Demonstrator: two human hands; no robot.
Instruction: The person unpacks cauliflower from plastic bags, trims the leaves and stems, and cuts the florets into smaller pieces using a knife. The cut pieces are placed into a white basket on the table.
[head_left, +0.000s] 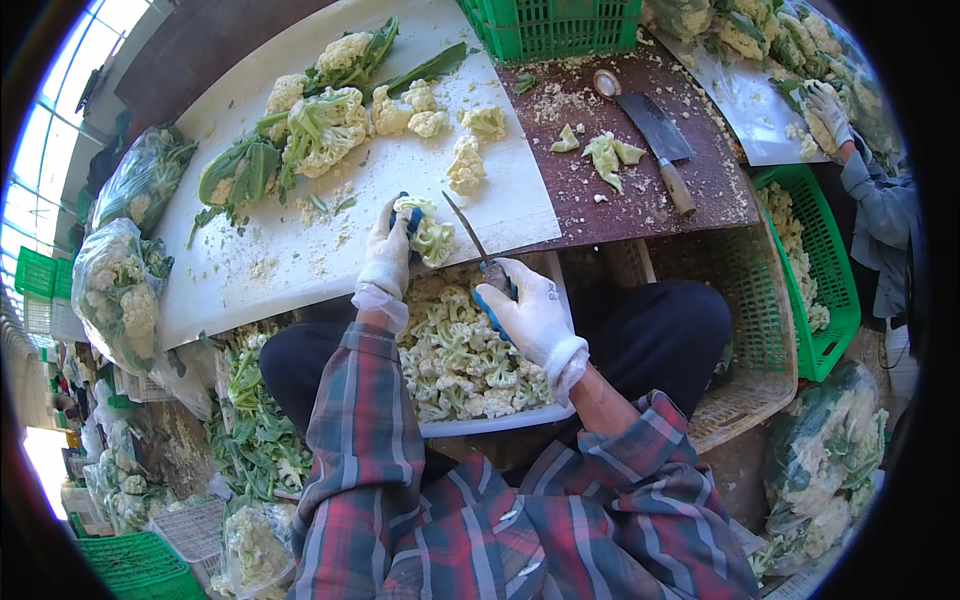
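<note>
My left hand (390, 244), in a white glove with blue on the palm side, grips a cauliflower piece (433, 238) over the near edge of a white board (330, 225). In my gloved right hand (529, 304) is a narrow-bladed knife (469, 225), its blade pointing up and left, apart from the piece. Below both hands a pale crate (480, 426) between my knees holds many small cauliflower florets (472, 360). Several cut cauliflower pieces (466, 166) and a larger leafy cauliflower head (326, 131) lie farther back on the board.
A cleaver (656, 127) and trimmings (611, 157) rest on the brown tabletop (547, 180). A green crate (559, 30) stands behind. Bagged cauliflower (120, 292) sits at left, leaves (262, 442) below. At right, another person's gloved hand (829, 116) touches cauliflower, above a green basket (844, 300).
</note>
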